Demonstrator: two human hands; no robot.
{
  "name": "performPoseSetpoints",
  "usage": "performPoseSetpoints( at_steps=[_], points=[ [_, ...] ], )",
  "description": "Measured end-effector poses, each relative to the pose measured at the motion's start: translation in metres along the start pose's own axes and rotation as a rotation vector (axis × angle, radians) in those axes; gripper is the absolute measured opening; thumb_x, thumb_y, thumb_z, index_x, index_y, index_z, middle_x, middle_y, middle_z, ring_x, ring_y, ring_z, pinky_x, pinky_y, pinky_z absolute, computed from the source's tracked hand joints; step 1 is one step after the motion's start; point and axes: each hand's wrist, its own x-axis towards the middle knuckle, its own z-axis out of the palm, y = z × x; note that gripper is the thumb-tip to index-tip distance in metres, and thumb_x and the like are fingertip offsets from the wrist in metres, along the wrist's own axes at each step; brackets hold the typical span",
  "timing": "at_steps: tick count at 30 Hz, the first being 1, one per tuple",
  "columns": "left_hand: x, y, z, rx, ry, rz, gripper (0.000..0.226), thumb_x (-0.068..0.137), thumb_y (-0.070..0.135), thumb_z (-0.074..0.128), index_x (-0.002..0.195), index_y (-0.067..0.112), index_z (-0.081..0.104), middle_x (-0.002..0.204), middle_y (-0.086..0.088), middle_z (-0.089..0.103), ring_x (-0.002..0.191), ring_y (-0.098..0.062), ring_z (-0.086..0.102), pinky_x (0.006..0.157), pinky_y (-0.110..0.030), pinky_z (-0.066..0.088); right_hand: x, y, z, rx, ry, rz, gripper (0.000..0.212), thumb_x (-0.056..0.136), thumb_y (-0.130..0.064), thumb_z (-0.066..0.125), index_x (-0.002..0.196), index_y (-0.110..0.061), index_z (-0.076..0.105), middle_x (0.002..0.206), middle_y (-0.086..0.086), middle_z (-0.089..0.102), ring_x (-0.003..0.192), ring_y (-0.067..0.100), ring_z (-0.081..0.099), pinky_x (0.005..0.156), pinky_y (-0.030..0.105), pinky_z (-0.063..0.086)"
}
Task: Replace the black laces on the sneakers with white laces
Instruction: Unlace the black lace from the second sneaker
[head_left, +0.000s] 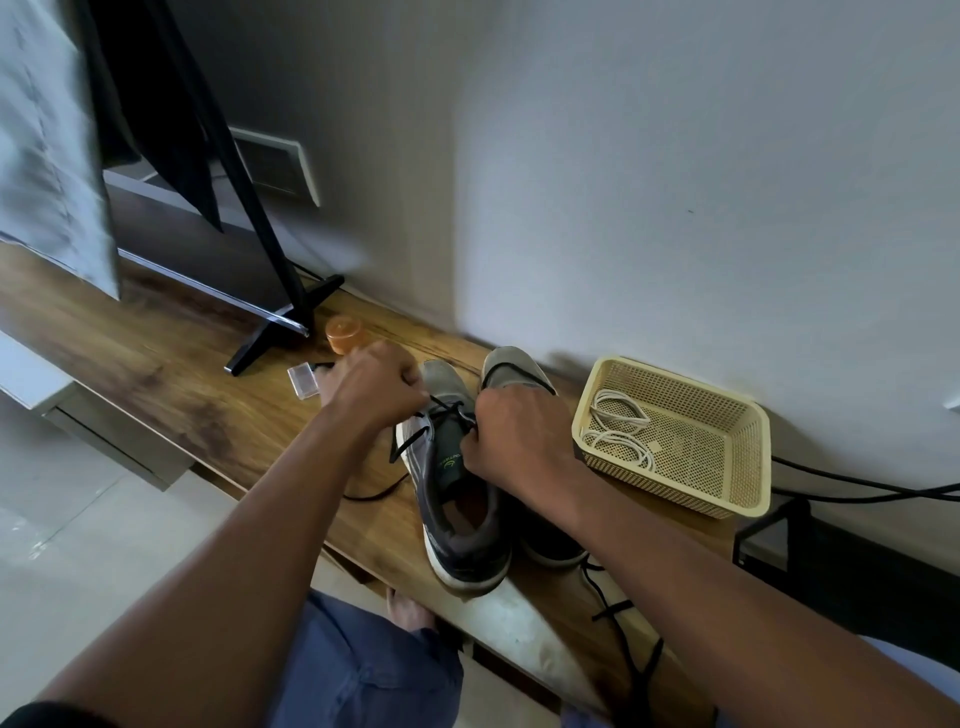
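Note:
Two grey sneakers stand side by side on a wooden shelf, toes toward the wall. The left sneaker (457, 499) has a black lace (415, 441) partly threaded, with a loose end trailing off to its left. My left hand (371, 392) is closed on that lace near the toe. My right hand (511, 436) is fisted over the sneaker's tongue, pinching the same lace. The right sneaker (511, 366) is mostly hidden behind my right arm. Coiled white laces (618, 426) lie in a cream plastic basket (727, 499) to the right.
A TV stand foot (283, 332), an orange cap (344, 332) and a small clear box (302, 383) sit left of the shoes. Black cables (857, 488) run along the wall at right, and another black cord (623, 639) hangs over the shelf's front edge.

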Motion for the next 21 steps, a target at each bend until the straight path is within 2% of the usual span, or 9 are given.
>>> performPoseSetpoints(
  at_steps=[2, 4, 6, 8, 9, 13, 15, 17, 21],
  points=[
    [0.001, -0.007, -0.005, 0.013, 0.122, -0.127, 0.002, 0.081, 0.028, 0.07, 0.081, 0.025, 0.071, 0.085, 0.004, 0.068, 0.085, -0.021, 0.062, 0.098, -0.048, 0.051, 0.002, 0.002, 0.0, 0.01, -0.009, -0.004, 0.039, 0.078, -0.031, 0.065, 0.061, -0.023, 0.031, 0.058, -0.006, 0.037, 0.057, 0.024, 0.045, 0.047, 0.025, 0.021],
    [0.003, -0.013, -0.008, 0.015, 0.183, -0.152, 0.004, 0.082, 0.027, 0.067, 0.084, 0.026, 0.071, 0.087, 0.001, 0.067, 0.087, -0.024, 0.062, 0.092, -0.044, 0.05, 0.005, 0.003, 0.0, 0.019, -0.01, -0.012, 0.038, 0.078, -0.032, 0.065, 0.062, -0.023, 0.032, 0.059, -0.005, 0.037, 0.059, 0.025, 0.046, 0.048, 0.026, 0.02],
    [0.005, -0.012, -0.008, -0.052, 0.096, -0.043, 0.013, 0.083, 0.028, 0.074, 0.094, 0.032, 0.075, 0.096, 0.007, 0.071, 0.094, -0.02, 0.064, 0.089, -0.04, 0.052, 0.006, 0.003, 0.001, 0.017, -0.01, -0.01, 0.038, 0.077, -0.031, 0.065, 0.062, -0.023, 0.032, 0.059, -0.005, 0.036, 0.059, 0.026, 0.046, 0.048, 0.026, 0.022],
    [0.003, -0.006, -0.005, -0.094, -0.085, 0.105, 0.037, 0.081, 0.037, 0.084, 0.116, 0.037, 0.074, 0.105, 0.014, 0.073, 0.103, -0.015, 0.066, 0.093, -0.042, 0.055, 0.005, 0.001, 0.002, 0.017, -0.002, -0.008, 0.033, 0.077, -0.03, 0.066, 0.063, -0.022, 0.036, 0.058, -0.005, 0.036, 0.057, 0.025, 0.046, 0.048, 0.025, 0.024],
    [0.001, -0.002, -0.004, -0.078, -0.149, 0.139, 0.044, 0.079, 0.042, 0.086, 0.12, 0.038, 0.072, 0.104, 0.017, 0.072, 0.107, -0.014, 0.066, 0.096, -0.044, 0.053, 0.005, 0.001, 0.002, 0.017, 0.001, -0.009, 0.029, 0.077, -0.03, 0.066, 0.065, -0.022, 0.04, 0.058, -0.005, 0.036, 0.057, 0.025, 0.046, 0.048, 0.025, 0.024],
    [0.002, 0.002, 0.009, 0.019, -0.152, 0.14, 0.024, 0.075, 0.046, 0.089, 0.093, 0.036, 0.077, 0.094, 0.017, 0.071, 0.102, -0.012, 0.066, 0.082, -0.033, 0.049, 0.002, 0.002, 0.003, 0.015, 0.013, -0.009, 0.025, 0.078, -0.03, 0.066, 0.069, -0.022, 0.044, 0.061, -0.004, 0.037, 0.058, 0.026, 0.044, 0.049, 0.027, 0.026],
    [0.002, 0.001, 0.008, 0.034, -0.12, 0.116, 0.018, 0.076, 0.045, 0.088, 0.085, 0.034, 0.077, 0.093, 0.013, 0.071, 0.099, -0.016, 0.066, 0.093, -0.043, 0.052, 0.001, 0.003, 0.002, 0.008, 0.017, -0.006, 0.026, 0.078, -0.031, 0.066, 0.068, -0.022, 0.043, 0.061, -0.004, 0.038, 0.058, 0.025, 0.045, 0.048, 0.026, 0.022],
    [0.003, -0.003, 0.005, 0.008, -0.124, 0.104, 0.016, 0.077, 0.043, 0.088, 0.081, 0.034, 0.077, 0.09, 0.014, 0.071, 0.097, -0.016, 0.067, 0.097, -0.048, 0.053, 0.002, 0.002, 0.002, 0.006, 0.019, -0.01, 0.026, 0.078, -0.031, 0.066, 0.068, -0.022, 0.043, 0.062, -0.003, 0.041, 0.058, 0.025, 0.045, 0.047, 0.025, 0.02],
    [0.002, -0.003, 0.004, -0.018, -0.247, 0.178, 0.012, 0.081, 0.036, 0.086, 0.085, 0.041, 0.077, 0.09, 0.02, 0.071, 0.097, -0.01, 0.069, 0.09, -0.04, 0.057, 0.001, 0.003, 0.0, 0.001, 0.023, -0.013, 0.024, 0.078, -0.03, 0.065, 0.069, -0.022, 0.045, 0.06, -0.004, 0.039, 0.057, 0.024, 0.046, 0.047, 0.025, 0.021]
  ],
)
